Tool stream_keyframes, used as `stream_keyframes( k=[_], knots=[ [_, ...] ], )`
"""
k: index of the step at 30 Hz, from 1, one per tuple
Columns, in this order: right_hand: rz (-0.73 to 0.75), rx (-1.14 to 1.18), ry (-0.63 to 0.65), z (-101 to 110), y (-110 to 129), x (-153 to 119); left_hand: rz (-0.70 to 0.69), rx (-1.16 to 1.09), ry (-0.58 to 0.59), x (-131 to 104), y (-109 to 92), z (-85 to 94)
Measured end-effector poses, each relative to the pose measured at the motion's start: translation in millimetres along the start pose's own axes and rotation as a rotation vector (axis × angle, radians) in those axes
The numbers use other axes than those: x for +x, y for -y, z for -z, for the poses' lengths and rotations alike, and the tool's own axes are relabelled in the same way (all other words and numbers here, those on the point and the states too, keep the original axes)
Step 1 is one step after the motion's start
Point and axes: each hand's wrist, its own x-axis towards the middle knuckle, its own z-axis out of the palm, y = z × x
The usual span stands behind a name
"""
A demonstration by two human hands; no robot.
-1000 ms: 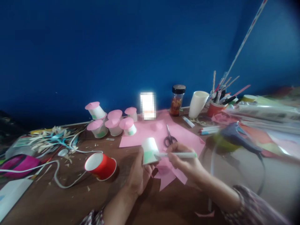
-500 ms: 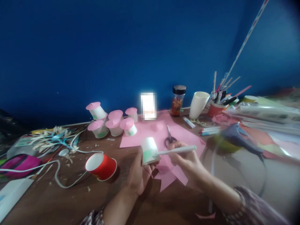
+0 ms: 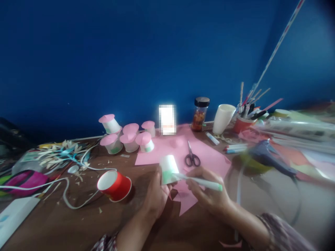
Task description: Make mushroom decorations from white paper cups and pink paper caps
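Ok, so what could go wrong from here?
The marker could stray off the white-and-green cup onto the left hand, whose grip supports that cup. The right hand might nudge the scissors lying just beyond it. A pull on the white cable could shift the red cup close beside it.

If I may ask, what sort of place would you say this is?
Probably a craft workspace: scissors lie on pink paper, and several pink-topped cups stand nearby.

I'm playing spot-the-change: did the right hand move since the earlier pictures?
Yes, a little: the right hand sits lower in view, off the scissors, whose handles it partly covered before.
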Motion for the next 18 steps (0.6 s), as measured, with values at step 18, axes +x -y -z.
stream_keyframes(
  k=[18],
  knots=[
    [-0.26,0.109,0.04,1.3,1.0,3.0,0.024,-0.171,0.197,7.2,11.5,9.3]
  ],
)
